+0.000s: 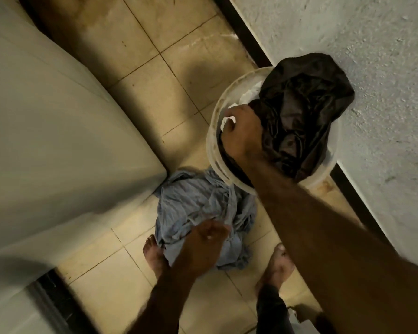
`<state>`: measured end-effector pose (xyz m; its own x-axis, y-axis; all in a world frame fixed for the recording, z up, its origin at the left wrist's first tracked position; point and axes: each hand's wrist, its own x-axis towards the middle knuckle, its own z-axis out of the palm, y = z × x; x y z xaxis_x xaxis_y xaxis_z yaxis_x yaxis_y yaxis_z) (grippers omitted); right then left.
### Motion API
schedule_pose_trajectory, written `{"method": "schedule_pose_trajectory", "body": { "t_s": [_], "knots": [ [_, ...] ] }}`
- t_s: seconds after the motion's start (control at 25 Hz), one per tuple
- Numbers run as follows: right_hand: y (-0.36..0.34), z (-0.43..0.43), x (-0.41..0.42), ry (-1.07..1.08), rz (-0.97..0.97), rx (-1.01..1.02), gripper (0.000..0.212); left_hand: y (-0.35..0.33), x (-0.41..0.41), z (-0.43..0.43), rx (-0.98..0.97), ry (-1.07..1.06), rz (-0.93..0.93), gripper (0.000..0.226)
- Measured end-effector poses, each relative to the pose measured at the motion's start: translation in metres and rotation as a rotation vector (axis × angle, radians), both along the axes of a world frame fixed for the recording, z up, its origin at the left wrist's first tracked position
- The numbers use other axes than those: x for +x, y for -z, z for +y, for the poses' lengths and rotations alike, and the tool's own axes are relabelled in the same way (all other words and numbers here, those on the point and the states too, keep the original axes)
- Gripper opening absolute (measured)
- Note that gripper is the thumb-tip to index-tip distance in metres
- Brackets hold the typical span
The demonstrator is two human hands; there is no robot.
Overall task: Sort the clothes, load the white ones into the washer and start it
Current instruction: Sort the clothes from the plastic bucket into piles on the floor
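A white bucket [215, 121] stands on the floor against the wall. A dark brown garment [299, 112] is heaped in it and spills over the far rim. Under it shows some white cloth [250, 92]. My right hand [241, 131] reaches into the bucket and is closed on a piece of white cloth at the near-left side. A light blue garment [198, 208] lies crumpled on the tiles in front of the bucket. My left hand [200, 247] hovers above it with fingers loosely apart, holding nothing. The white washer [46, 141] fills the left side.
The floor is beige tile [155, 68]. A rough white wall [372, 56] with a dark skirting strip [246, 37] runs along the right. My two bare feet [155, 256] stand on the tiles, one at each side of the blue garment.
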<state>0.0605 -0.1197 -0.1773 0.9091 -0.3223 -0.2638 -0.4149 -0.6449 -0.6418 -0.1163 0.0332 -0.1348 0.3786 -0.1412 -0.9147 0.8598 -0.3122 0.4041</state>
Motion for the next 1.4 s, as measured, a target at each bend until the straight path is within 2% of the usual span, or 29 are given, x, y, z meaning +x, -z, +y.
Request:
{"method": "schedule_pose_trajectory", "body": {
  "t_s": [0.08, 0.16, 0.24, 0.32, 0.4, 0.52, 0.6, 0.72, 0.84, 0.96, 1.04, 1.16, 1.28, 1.4],
  "knots": [
    [0.030, 0.010, 0.028, 0.083, 0.243, 0.215, 0.048, 0.009, -0.009, 0.013, 0.008, -0.066, 0.025, 0.013],
    [0.056, 0.003, 0.036, 0.047, 0.370, 0.256, 0.069, 0.017, -0.012, 0.026, 0.043, -0.109, 0.077, 0.014],
    [0.073, -0.009, 0.035, -0.125, 0.416, 0.152, 0.075, 0.024, -0.010, 0.039, 0.073, -0.133, 0.100, 0.010],
    [0.084, -0.017, 0.029, -0.343, 0.522, -0.043, 0.078, 0.024, -0.004, 0.047, 0.100, -0.137, 0.060, 0.009],
    [0.087, -0.017, 0.025, -0.396, 0.597, -0.274, 0.070, 0.028, 0.005, 0.045, 0.080, -0.147, 0.028, 0.011],
    [0.065, -0.011, 0.015, -0.338, 0.546, -0.510, 0.040, 0.022, 0.014, 0.033, 0.054, -0.118, -0.004, 0.008],
    [0.039, -0.019, 0.011, -0.321, 0.489, -0.519, 0.038, 0.011, 0.019, 0.019, 0.021, -0.093, -0.044, 0.009],
    [-0.016, -0.043, 0.010, -0.194, 0.355, -0.411, 0.041, -0.007, 0.033, -0.006, -0.016, -0.093, -0.084, 0.014],
    [-0.073, -0.069, 0.011, -0.038, 0.265, -0.254, 0.032, -0.026, 0.049, -0.032, -0.085, -0.180, -0.123, 0.016],
    [-0.123, -0.075, 0.007, 0.086, 0.014, -0.069, 0.026, -0.043, 0.062, -0.053, -0.191, -0.145, -0.185, 0.007],
    [-0.145, -0.070, 0.002, 0.110, -0.105, -0.007, 0.026, -0.058, 0.069, -0.067, -0.240, -0.095, -0.203, 0.011],
    [-0.157, -0.062, -0.005, 0.057, 0.013, 0.022, 0.023, -0.080, 0.087, -0.091, -0.252, -0.178, -0.196, 0.016],
    [-0.169, -0.059, -0.018, 0.035, -0.068, 0.039, 0.021, -0.100, 0.110, -0.102, -0.226, -0.322, -0.130, 0.033],
    [-0.178, -0.052, -0.055, 0.083, -0.065, 0.151, 0.022, -0.107, 0.131, -0.106, -0.307, -0.465, 0.008, 0.057]
  ]
}}
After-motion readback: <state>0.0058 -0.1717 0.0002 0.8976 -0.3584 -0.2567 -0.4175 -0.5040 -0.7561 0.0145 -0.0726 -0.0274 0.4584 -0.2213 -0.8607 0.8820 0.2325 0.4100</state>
